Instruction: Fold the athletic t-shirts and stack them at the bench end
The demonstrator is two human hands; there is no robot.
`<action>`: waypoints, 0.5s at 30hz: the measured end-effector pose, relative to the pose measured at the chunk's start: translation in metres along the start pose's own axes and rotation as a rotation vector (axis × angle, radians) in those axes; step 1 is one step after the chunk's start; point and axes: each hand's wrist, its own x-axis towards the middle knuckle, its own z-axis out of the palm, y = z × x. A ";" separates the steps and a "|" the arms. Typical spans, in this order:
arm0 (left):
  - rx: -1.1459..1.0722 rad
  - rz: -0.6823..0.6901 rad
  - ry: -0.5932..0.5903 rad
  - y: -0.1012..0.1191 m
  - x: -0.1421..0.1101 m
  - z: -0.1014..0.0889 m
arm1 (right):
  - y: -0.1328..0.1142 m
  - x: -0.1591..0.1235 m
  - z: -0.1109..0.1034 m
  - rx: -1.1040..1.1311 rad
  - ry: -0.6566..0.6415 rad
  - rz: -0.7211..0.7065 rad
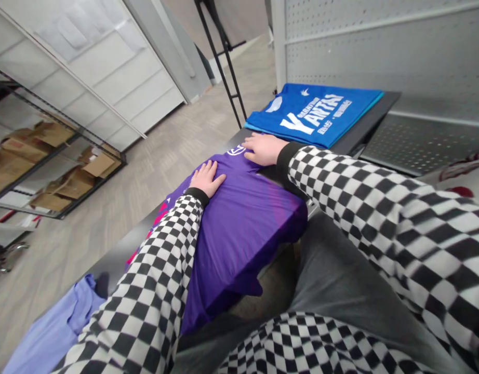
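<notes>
A purple shirt [239,223] lies spread over the dark table [120,255], its near part hanging over the front edge above my lap. My left hand [207,177] rests flat on the shirt's upper left part, fingers spread. Toward the far end, my right hand [263,148] lies on the fabric beside a white round print, fingers stretched out and slightly apart. Just beyond that hand sits a folded blue shirt [313,111] with white lettering, with a lighter blue layer under it. Pink print shows on the purple shirt, partly hidden by my left sleeve.
A light blue-violet garment [60,327] lies at the table's left end. Shelves with cardboard boxes [31,143] stand at the left, beyond the grey floor [177,140]. A perforated metal panel [380,57] rises at the right, and a black metal frame [226,62] stands behind the table.
</notes>
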 end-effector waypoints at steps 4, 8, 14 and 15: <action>-0.014 -0.002 -0.005 0.003 -0.001 -0.002 | 0.014 0.002 0.029 0.016 -0.013 0.105; -0.030 0.000 0.001 0.004 -0.002 -0.001 | 0.018 -0.002 0.036 0.041 -0.007 0.191; -0.071 -0.032 -0.020 -0.001 0.003 -0.005 | 0.018 -0.002 0.029 0.021 -0.074 0.230; -0.076 -0.048 -0.038 -0.003 0.008 -0.009 | 0.017 -0.002 0.028 0.021 -0.076 0.227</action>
